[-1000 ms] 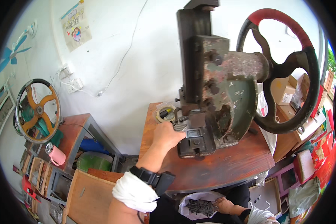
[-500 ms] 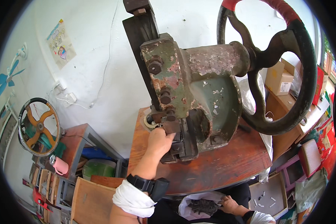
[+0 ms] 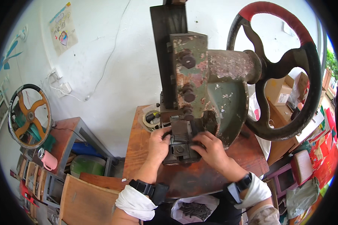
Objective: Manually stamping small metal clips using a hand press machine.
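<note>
A hand press [image 3: 191, 71] with chipped green paint stands on the wooden table, its ram above a small metal die [image 3: 179, 150]. My left hand [image 3: 159, 146] is at the die's left side, thumb and forefinger pinched around something small and dark that I cannot make out. From the right, my right hand [image 3: 212, 150] reaches to the die with thumb and fingers bent towards each other; whatever is at its fingertips is too small to tell. A white bag [image 3: 210, 200] of small dark metal pieces [image 3: 195, 210] lies open in my lap.
The press's big handwheel [image 3: 311, 82], partly wrapped in red, stands at the right. Behind the die lies a tape roll [image 3: 150, 118] on the table [image 3: 139, 157]. At the left are a second handwheel [image 3: 30, 114], a pink mug [image 3: 48, 159] and a wooden tray [image 3: 86, 202].
My right hand has left the bag and come up to the die's right side. My left hand has shifted to the die's left side. The view has turned a little.
</note>
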The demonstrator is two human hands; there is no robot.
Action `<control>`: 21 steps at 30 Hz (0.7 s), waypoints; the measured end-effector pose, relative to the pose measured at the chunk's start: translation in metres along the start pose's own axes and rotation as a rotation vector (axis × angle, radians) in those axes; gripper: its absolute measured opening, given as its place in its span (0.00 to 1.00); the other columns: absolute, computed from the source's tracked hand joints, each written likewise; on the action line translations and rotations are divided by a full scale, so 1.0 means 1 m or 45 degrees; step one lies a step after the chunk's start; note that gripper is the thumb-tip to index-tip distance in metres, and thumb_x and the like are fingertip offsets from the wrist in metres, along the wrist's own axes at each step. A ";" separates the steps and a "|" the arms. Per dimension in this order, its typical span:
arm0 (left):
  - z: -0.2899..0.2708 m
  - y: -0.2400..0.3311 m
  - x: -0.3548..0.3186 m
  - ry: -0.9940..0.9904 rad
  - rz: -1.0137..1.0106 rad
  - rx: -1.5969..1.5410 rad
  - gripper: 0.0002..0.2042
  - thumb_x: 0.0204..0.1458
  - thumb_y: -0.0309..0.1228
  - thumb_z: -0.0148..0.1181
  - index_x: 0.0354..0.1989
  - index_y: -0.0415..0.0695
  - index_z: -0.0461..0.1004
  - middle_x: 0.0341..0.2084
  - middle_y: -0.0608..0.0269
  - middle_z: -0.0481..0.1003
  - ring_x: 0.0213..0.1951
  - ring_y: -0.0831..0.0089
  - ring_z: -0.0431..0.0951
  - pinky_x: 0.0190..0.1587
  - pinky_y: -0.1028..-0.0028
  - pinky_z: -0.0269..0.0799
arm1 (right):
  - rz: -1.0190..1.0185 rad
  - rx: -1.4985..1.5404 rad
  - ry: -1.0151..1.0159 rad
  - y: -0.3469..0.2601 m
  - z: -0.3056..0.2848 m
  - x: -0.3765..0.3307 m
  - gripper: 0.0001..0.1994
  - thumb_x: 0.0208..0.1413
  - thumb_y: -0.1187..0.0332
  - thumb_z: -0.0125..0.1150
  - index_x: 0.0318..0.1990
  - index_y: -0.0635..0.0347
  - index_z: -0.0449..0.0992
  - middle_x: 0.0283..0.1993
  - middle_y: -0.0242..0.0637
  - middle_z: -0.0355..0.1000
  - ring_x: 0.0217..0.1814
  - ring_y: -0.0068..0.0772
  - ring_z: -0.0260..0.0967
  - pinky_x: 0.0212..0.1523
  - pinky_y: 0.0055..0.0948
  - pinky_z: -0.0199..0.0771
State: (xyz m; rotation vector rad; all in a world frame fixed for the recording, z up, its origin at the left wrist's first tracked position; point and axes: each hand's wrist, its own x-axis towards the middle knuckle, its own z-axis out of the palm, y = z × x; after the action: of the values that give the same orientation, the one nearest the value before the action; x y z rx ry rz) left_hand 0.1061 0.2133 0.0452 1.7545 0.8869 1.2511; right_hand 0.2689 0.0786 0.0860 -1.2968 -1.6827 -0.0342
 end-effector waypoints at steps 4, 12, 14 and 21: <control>-0.001 0.014 -0.005 -0.002 0.259 0.374 0.10 0.43 0.22 0.63 0.36 0.43 0.80 0.38 0.52 0.76 0.43 0.54 0.74 0.48 0.61 0.69 | 0.075 -0.048 0.071 0.008 0.026 0.018 0.16 0.38 0.72 0.71 0.37 0.62 0.76 0.38 0.45 0.72 0.40 0.50 0.72 0.40 0.39 0.74; -0.002 0.006 -0.006 0.075 0.225 0.143 0.15 0.44 0.22 0.62 0.43 0.38 0.75 0.39 0.50 0.73 0.44 0.50 0.72 0.49 0.60 0.68 | 0.297 -0.118 0.094 0.011 0.040 0.021 0.26 0.33 0.66 0.77 0.43 0.63 0.75 0.48 0.45 0.70 0.49 0.49 0.70 0.48 0.38 0.73; -0.001 0.004 0.001 0.121 0.153 -0.056 0.17 0.45 0.22 0.61 0.46 0.38 0.73 0.39 0.52 0.73 0.46 0.50 0.71 0.49 0.60 0.68 | 0.233 -0.075 0.114 0.016 0.035 0.018 0.27 0.34 0.65 0.77 0.45 0.64 0.75 0.51 0.45 0.68 0.51 0.48 0.69 0.49 0.38 0.73; -0.009 0.011 0.042 0.019 0.523 0.857 0.08 0.46 0.26 0.59 0.35 0.42 0.77 0.35 0.58 0.72 0.46 0.55 0.68 0.48 0.53 0.62 | 0.251 0.019 0.053 0.008 0.030 0.016 0.25 0.36 0.66 0.76 0.45 0.64 0.75 0.52 0.46 0.67 0.52 0.48 0.69 0.50 0.37 0.73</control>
State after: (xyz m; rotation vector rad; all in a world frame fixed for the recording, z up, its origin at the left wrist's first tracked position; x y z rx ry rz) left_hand 0.1099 0.2471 0.0743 2.5633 1.0720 1.3040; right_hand 0.2560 0.1100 0.0770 -1.4355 -1.5107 0.0674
